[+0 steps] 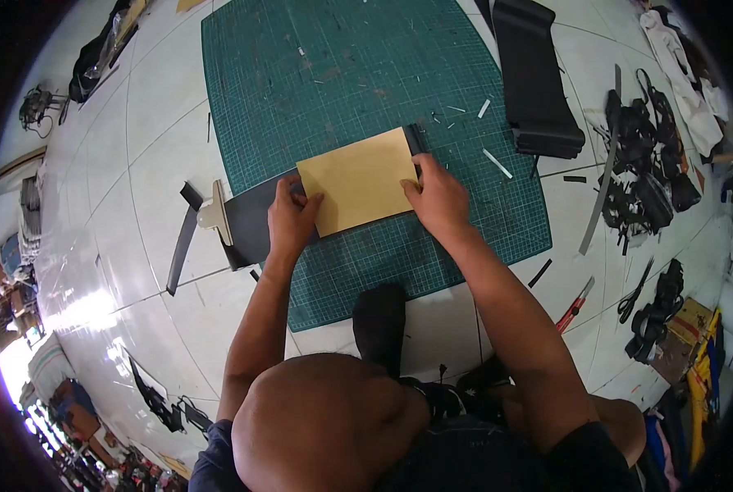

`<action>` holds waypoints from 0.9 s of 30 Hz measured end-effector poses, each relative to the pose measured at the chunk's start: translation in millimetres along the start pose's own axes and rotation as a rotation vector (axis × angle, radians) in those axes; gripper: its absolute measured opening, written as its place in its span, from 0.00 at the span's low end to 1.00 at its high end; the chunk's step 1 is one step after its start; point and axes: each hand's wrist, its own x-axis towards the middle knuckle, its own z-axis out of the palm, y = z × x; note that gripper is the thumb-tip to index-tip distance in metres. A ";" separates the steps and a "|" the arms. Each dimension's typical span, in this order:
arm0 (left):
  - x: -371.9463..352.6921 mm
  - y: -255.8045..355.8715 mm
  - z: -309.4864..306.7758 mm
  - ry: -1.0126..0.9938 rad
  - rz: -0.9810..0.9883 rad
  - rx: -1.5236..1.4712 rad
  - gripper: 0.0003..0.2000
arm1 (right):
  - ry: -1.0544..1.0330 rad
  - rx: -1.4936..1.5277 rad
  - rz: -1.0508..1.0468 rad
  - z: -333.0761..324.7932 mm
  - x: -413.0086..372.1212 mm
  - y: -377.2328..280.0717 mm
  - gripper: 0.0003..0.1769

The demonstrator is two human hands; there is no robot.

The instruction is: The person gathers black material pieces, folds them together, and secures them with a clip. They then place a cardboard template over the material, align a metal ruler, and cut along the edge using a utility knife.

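Note:
A tan rectangular card [358, 182] lies over a long black strip of sheet material [251, 215] on the green cutting mat [333, 74]. My left hand [294, 215] grips the card's left edge, thumb on top and fingers bent against the black strip. At the opposite edge, my right hand [442, 195] pinches the card with its thumb on the surface; its other fingers curl around the side, partly hidden. A wide metal bulldog clip [216, 215] is clamped on the left end of the black strip. A little of the black material shows beyond the card's right edge.
A folded black roll of material [538, 82] lies across the mat's upper right. Farther right are a metal ruler [602, 184], black scraps [645, 164] and scissors [635, 291]. A red utility knife [575, 305] lies near my right forearm. My foot [379, 316] touches the mat's near edge.

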 end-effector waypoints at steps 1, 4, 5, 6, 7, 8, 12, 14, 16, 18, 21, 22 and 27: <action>0.4 -4.2 1.4 -0.014 -0.003 -0.019 0.23 | -0.017 0.043 0.021 0.7 0.2 2.7 0.22; 2.7 -10.8 4.9 -0.008 -0.012 -0.090 0.24 | -0.062 0.112 0.039 -1.0 2.1 7.8 0.21; 2.0 -12.2 5.4 -0.008 -0.007 -0.094 0.24 | -0.094 0.148 0.058 -3.2 1.6 9.5 0.21; 1.3 -12.4 6.3 -0.006 -0.002 -0.099 0.24 | -0.125 0.183 0.075 -6.6 1.8 11.1 0.21; 1.3 -12.2 7.4 -0.001 0.004 -0.105 0.24 | -0.156 0.218 0.090 -9.0 3.4 11.6 0.22; 0.9 -12.0 8.3 0.001 0.004 -0.112 0.23 | -0.150 0.219 0.088 -10.0 4.0 10.8 0.21; -2.2 -7.5 9.1 0.008 0.037 -0.066 0.22 | -0.072 0.205 0.057 -7.5 1.7 13.7 0.22; -5.4 -4.6 8.5 0.013 0.043 -0.023 0.21 | -0.039 0.181 0.027 -5.9 -0.3 16.9 0.22; -5.2 -2.4 8.0 0.012 0.030 0.004 0.22 | -0.027 0.152 -0.001 -8.1 -0.1 17.0 0.23; -5.2 -3.2 9.6 0.032 0.056 0.003 0.23 | 0.018 0.054 -0.095 -3.8 0.2 20.9 0.23; -5.3 -3.4 9.9 0.019 0.029 0.004 0.23 | 0.024 -0.015 -0.146 -2.9 1.6 23.4 0.27; -5.5 -2.7 9.5 0.006 0.008 0.005 0.23 | 0.015 -0.026 -0.147 -5.5 2.3 21.1 0.28; -5.9 -3.0 10.2 0.005 -0.012 0.022 0.23 | -0.247 -0.184 -0.145 -24.6 12.3 9.9 0.35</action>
